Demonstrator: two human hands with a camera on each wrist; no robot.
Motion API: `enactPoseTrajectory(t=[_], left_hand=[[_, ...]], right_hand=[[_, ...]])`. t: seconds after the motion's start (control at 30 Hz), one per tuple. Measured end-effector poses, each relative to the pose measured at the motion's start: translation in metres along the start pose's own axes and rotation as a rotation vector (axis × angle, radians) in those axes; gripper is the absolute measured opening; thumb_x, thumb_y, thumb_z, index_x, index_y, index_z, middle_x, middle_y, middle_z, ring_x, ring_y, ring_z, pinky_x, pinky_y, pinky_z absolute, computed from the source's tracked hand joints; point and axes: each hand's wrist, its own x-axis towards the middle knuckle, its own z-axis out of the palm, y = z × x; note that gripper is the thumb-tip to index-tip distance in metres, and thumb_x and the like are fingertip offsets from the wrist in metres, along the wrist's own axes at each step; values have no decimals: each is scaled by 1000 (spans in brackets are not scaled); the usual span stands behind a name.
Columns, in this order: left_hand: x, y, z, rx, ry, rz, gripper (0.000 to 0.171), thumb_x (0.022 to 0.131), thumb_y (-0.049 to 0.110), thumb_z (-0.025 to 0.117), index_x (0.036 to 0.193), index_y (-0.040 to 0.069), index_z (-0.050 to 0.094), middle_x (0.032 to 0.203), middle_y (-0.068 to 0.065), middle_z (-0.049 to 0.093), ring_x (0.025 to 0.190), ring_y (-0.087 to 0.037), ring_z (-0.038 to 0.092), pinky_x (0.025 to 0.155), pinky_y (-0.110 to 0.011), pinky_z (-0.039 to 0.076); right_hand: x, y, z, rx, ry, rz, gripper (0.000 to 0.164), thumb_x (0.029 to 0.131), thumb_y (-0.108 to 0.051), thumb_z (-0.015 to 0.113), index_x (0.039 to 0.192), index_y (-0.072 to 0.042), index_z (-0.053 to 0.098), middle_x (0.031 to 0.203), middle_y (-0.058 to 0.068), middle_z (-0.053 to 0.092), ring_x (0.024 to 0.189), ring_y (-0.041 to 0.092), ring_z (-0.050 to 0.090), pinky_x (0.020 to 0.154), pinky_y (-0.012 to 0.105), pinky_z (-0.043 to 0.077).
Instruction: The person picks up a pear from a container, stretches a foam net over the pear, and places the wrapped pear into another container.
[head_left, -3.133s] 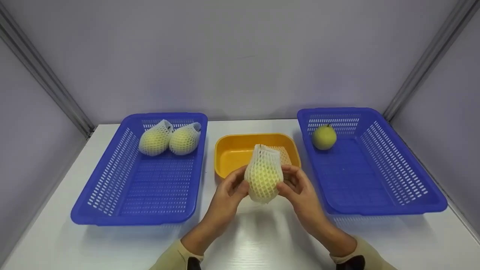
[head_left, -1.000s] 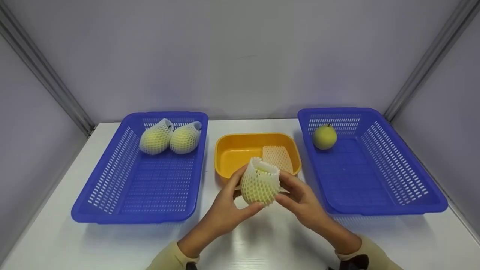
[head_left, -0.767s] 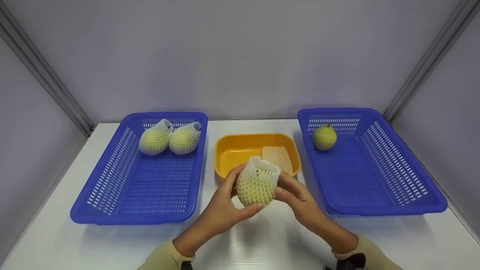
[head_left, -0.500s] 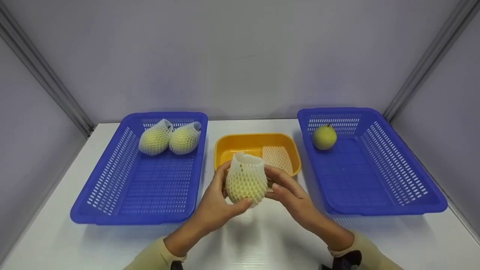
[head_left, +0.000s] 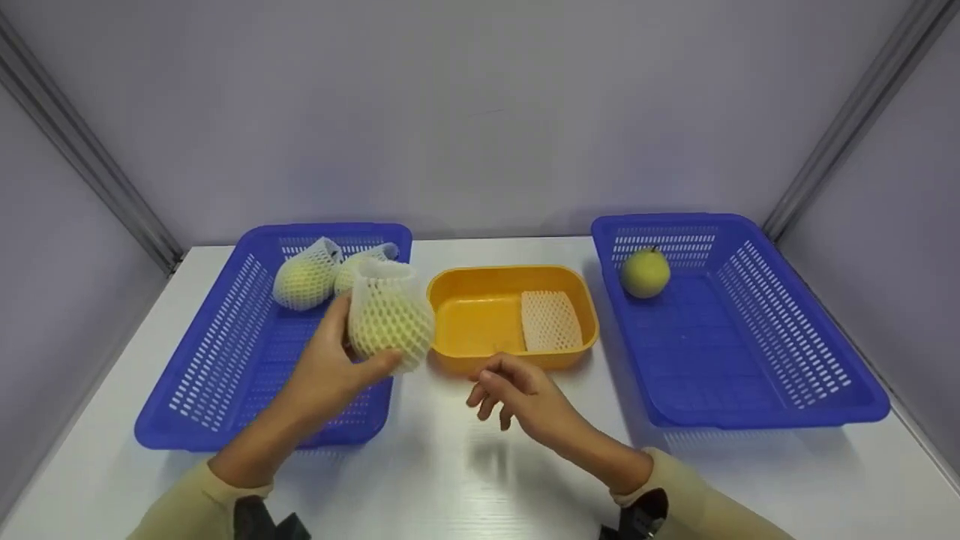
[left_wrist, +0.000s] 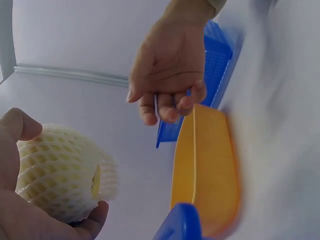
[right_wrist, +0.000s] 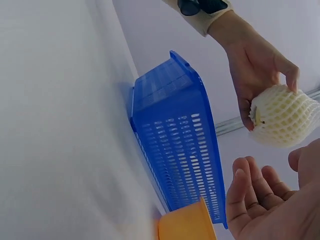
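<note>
Left hand (head_left: 322, 375) alone gripped the netted fruit (head_left: 390, 319), thumb on the near side; right hand (head_left: 525, 397) had released it, fingers loosely curled, just in front of the orange tub (head_left: 480, 322). Half a second earlier both hands held that fruit before the tub; now it had moved left, up off the white table (head_left: 465, 480), seen against the right rim of the left blue basket (head_left: 172, 442). Flat net sleeve (head_left: 551, 322) in the tub, mostly blocked three seconds earlier, showed whole. Left fingers mostly hidden behind the fruit in head view; beige cuffs (head_left: 675, 487) and black wrist devices (head_left: 259, 517) cut off by the bottom edge. Hard to tell whether the fruit hung over the basket or the gap beside it. Table surface stretched between the wrists, with narrow strips either side of the tub, toward the left basket and the right blue basket (head_left: 750, 420). Farther back, two more netted fruits (head_left: 302, 283) lay in the left basket, one partly covered by the held fruit; bare fruit (head_left: 645, 274) sat at the right basket's rear left corner. Grey wall (head_left: 487, 150) closed off the back.
</note>
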Motion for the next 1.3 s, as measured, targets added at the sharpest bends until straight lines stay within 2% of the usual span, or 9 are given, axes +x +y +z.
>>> enactPoseTrajectory(t=[0.13, 0.27, 0.43, 0.63, 0.77, 0.9, 1.07, 1.2, 1.3], left_hand=[[10, 6, -24, 80, 19, -46, 87, 93, 14, 70, 160, 10, 15, 150, -18, 40, 134, -35, 48, 111, -47, 43], [25, 3, -54, 149, 38, -40, 84, 95, 15, 69, 158, 4, 15, 146, -22, 41, 130, -34, 49, 111, -45, 44], [43, -18, -95, 243, 52, -25, 83, 95, 15, 68, 156, -3, 14, 143, -27, 41, 126, -36, 48, 102, -37, 48], [55, -50, -130, 358, 4, -20, 90, 94, 16, 71, 155, -7, 10, 144, -32, 36, 127, -42, 45, 103, -50, 46], [62, -65, -140, 436, -22, -13, 92, 92, 16, 74, 153, -10, 11, 140, -34, 37, 123, -44, 48, 98, -50, 49], [67, -68, -144, 480, -62, -9, 92, 89, 13, 75, 151, -12, 13, 138, -35, 37, 121, -45, 49, 98, -54, 49], [80, -54, -143, 520, -125, -13, 89, 86, 9, 76, 149, -14, 17, 136, -34, 40, 117, -45, 52, 95, -52, 50], [93, -38, -142, 551, -152, 11, 86, 84, 5, 76, 146, -16, 20, 135, -34, 40, 115, -43, 51, 93, -51, 51], [102, -35, -140, 582, -163, 40, 85, 81, 3, 76, 145, -16, 23, 133, -33, 41, 114, -42, 50, 93, -51, 49]], right_hand=[[6, -1, 21, -31, -45, 88, 28, 108, -22, 52, 113, 2, 64, 92, 13, 73, 71, 13, 65, 52, 20, 45], [12, -4, 42, -24, -94, 167, 27, 108, -23, 52, 111, -1, 66, 90, 13, 75, 69, 13, 65, 50, 21, 42], [19, -5, 65, -13, -129, 257, 31, 108, -32, 52, 106, -6, 68, 87, 11, 76, 68, 13, 65, 48, 22, 40], [26, -2, 81, 45, -139, 335, 34, 107, -32, 52, 109, -3, 69, 83, 8, 74, 67, 13, 63, 47, 22, 38], [28, 0, 89, 97, -124, 339, 31, 106, -31, 55, 103, -3, 68, 79, 4, 71, 66, 13, 62, 48, 23, 38], [31, 1, 98, 154, -101, 313, 26, 106, -25, 57, 90, -6, 63, 77, 3, 69, 64, 13, 61, 47, 23, 37], [35, 2, 104, 177, -81, 340, 22, 105, -21, 57, 89, -8, 62, 75, 2, 67, 63, 12, 59, 47, 23, 36], [36, 2, 104, 153, -91, 356, 21, 106, -21, 57, 90, -8, 63, 75, 1, 67, 63, 12, 58, 47, 23, 36], [37, 2, 103, 141, -98, 353, 21, 106, -21, 57, 90, -8, 63, 75, 0, 67, 63, 11, 58, 48, 23, 36]])
